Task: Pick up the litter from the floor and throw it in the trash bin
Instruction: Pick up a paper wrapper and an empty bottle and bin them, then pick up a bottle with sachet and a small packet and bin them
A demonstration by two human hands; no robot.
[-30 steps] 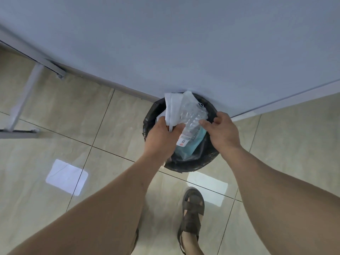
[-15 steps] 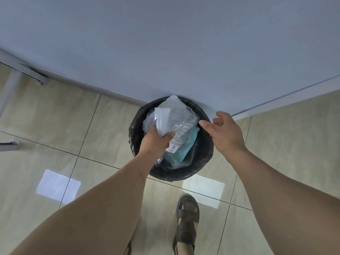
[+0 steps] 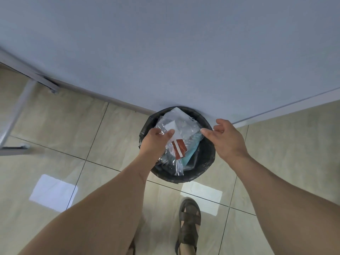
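Note:
A round black trash bin [image 3: 207, 165] lined with a black bag stands on the tiled floor against the wall. Inside lies crumpled clear plastic litter [image 3: 184, 128] with a white paper scrap [image 3: 170, 125], a red-and-white label [image 3: 179, 149] and a teal piece [image 3: 192, 152]. My left hand [image 3: 154, 144] hangs over the bin's left rim, thumb and fingers pinched on a fold of the clear plastic. My right hand [image 3: 227, 142] hovers over the right rim, fingers apart, holding nothing.
A pale blue wall [image 3: 165, 52] rises right behind the bin. A grey metal frame leg [image 3: 17, 111] stands at the left. My sandalled foot [image 3: 189, 223] is on the beige tiles just in front of the bin.
My left hand lowered the plastic and paper bundle into the bin, where it spread out. My right hand let go of it and drew back to the right rim.

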